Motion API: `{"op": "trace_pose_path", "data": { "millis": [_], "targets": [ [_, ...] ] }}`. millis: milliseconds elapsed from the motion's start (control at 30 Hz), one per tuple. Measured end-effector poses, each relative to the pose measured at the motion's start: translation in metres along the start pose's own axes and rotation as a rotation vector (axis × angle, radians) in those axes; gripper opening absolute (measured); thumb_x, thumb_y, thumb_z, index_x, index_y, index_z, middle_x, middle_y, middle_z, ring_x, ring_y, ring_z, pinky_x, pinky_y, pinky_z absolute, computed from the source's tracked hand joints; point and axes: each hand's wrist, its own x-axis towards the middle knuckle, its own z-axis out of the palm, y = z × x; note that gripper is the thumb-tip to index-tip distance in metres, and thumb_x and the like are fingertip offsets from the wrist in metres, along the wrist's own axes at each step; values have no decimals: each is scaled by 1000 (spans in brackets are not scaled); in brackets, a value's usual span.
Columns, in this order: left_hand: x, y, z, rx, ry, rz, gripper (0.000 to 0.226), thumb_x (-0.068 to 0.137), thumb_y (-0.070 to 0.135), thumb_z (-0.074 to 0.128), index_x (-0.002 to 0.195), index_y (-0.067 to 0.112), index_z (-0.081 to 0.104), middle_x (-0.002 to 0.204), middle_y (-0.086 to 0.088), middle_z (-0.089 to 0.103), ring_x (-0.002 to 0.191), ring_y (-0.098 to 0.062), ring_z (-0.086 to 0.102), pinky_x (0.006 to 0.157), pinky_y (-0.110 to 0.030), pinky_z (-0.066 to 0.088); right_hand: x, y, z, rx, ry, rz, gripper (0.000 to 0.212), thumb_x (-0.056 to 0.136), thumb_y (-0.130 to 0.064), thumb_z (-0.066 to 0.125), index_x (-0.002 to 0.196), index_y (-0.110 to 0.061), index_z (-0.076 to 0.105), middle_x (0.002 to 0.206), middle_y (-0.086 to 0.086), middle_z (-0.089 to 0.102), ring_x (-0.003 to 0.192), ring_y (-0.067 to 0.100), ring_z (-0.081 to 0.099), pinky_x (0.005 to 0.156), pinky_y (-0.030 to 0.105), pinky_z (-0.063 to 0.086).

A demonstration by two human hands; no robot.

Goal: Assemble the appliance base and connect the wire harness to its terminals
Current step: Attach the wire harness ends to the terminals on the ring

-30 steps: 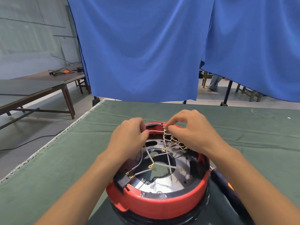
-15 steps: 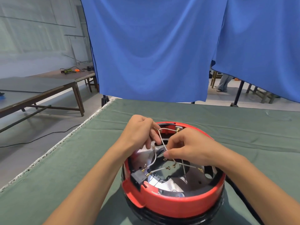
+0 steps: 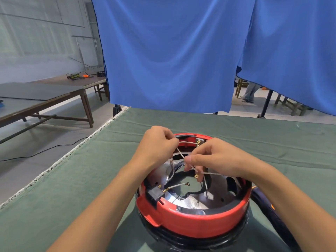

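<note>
A round appliance base [image 3: 192,222], its red outer ring set on a black lower rim, sits on the green-clothed tabletop [image 3: 91,179] just in front of the person, with a shiny metal plate [image 3: 190,201] showing inside it. Both hands work over its far half. The left hand [image 3: 158,148] has its fingers curled, its grip pinched on a white wire [image 3: 179,153] of the harness near the far rim. The right hand [image 3: 214,159] pinches the same bundle of white wires between thumb and fingertips above the middle of the base. Loose leads end in brass ring terminals [image 3: 187,184], one hanging free over the plate. A black connector block [image 3: 155,194] sits at the base's near-left wall. Blue curtains [image 3: 172,51] hang behind the tabletop.
</note>
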Motion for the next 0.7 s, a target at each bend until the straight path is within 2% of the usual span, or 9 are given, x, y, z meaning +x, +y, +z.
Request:
{"op": "trace_pose_path", "data": {
  "millis": [67,100,167,233,333,400,500,600,700],
  "targets": [
    [0,-1,1,80,17,26,26,82,11,59,58,20,61,43,9,54,46,-7,51,55,-25,41,-3,-4,-3,15,-31,0,32,88,-45,57,82,-19,75,62,-4,71,62,7,57,63,19,44],
    [1,-1,1,99,24,36,26,83,11,59,59,21,61,46,11,55,49,-7,52,56,-25,41,-4,-5,-5,28,-38,-5,35,85,-49,56,83,-21,75,67,-3,73,73,6,63,78,21,46],
    [1,-2,1,114,35,46,26,85,13,60,61,23,60,50,12,55,53,-5,52,57,-25,39,-6,-8,-10,55,-43,-17,40,80,-53,52,84,-21,75,75,-3,75,91,3,65,101,28,36],
    [2,-3,2,114,41,47,27,87,15,61,62,25,58,51,12,54,53,-4,51,58,-25,38,-7,-7,-13,45,-65,-22,32,86,-47,54,79,-24,75,77,-2,75,92,3,65,105,30,30],
    [3,-3,2,110,29,41,26,89,16,60,64,24,58,52,11,54,53,-4,50,58,-25,37,-7,-5,-12,-18,-98,-20,22,87,-38,61,74,-27,75,77,-2,75,95,29,63,104,48,36],
    [3,-3,1,105,22,39,26,89,16,60,65,23,58,52,10,54,52,-5,49,57,-25,37,-8,-7,-10,-31,-103,-27,16,82,-37,63,74,-27,74,76,-2,75,85,39,59,97,52,43],
    [2,-3,1,105,20,36,27,90,16,59,65,24,58,54,9,54,52,-5,49,56,-26,35,-8,-9,-9,-79,-144,-6,14,82,-34,67,75,-23,73,73,-7,74,70,17,57,75,37,45],
    [3,-3,1,112,21,33,29,91,16,59,64,25,57,54,9,53,52,-5,47,58,-26,35,-7,-10,-7,-175,-211,22,18,82,-37,68,76,-20,74,73,-9,72,70,4,58,78,36,49],
    [3,-2,2,121,25,32,30,91,16,58,63,26,55,53,10,54,53,-6,48,60,-26,36,-9,-12,-6,-235,-280,39,16,79,-44,70,70,-31,74,72,-16,71,70,-5,61,76,22,47]
  ]
}}
